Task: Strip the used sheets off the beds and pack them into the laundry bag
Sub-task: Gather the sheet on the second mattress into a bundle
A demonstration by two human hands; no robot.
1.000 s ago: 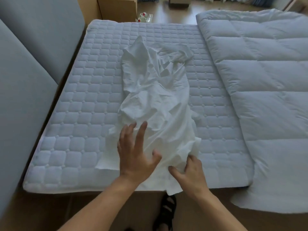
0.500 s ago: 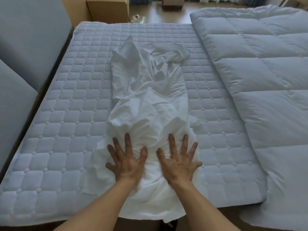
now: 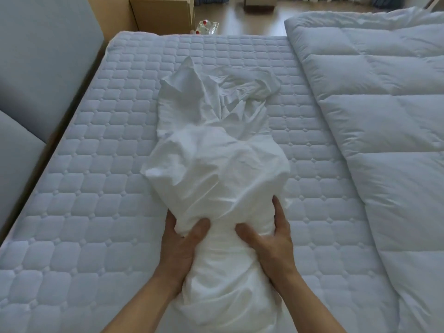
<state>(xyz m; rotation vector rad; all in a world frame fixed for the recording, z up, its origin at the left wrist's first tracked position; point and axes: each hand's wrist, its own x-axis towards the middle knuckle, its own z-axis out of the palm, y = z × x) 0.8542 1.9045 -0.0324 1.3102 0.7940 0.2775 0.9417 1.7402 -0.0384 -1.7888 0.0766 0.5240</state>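
Sheet [image 3: 216, 164], one white bundle on one mattress [image 3: 96, 212], left hand [image 3: 179, 246] and right hand [image 3: 271, 243] both grasping it

soft even daylight, mild softness, wide-angle bending at edges.

Hidden in cloth, cropped at the edges.

On the left hand [image 3: 181, 248], shows only the thumb; buries the fingers beneath the bunched sheet [image 3: 216, 179]. On the right hand [image 3: 274, 246], leaves one of the fingers [image 3: 278, 212] in sight along the bundle's side and hides the rest behind cloth. Cuts both forearms and the sheet's near end at the bottom edge. Runs the mattress [image 3: 84, 212] out past the left and bottom edges, its right side covered by the duvet [image 3: 384, 116], itself cropped at the right. Crops the cardboard box [image 3: 163, 13] at the top edge. Beside it on the floor, a small clear thing [image 3: 206, 26] with red spots, too small to identify.
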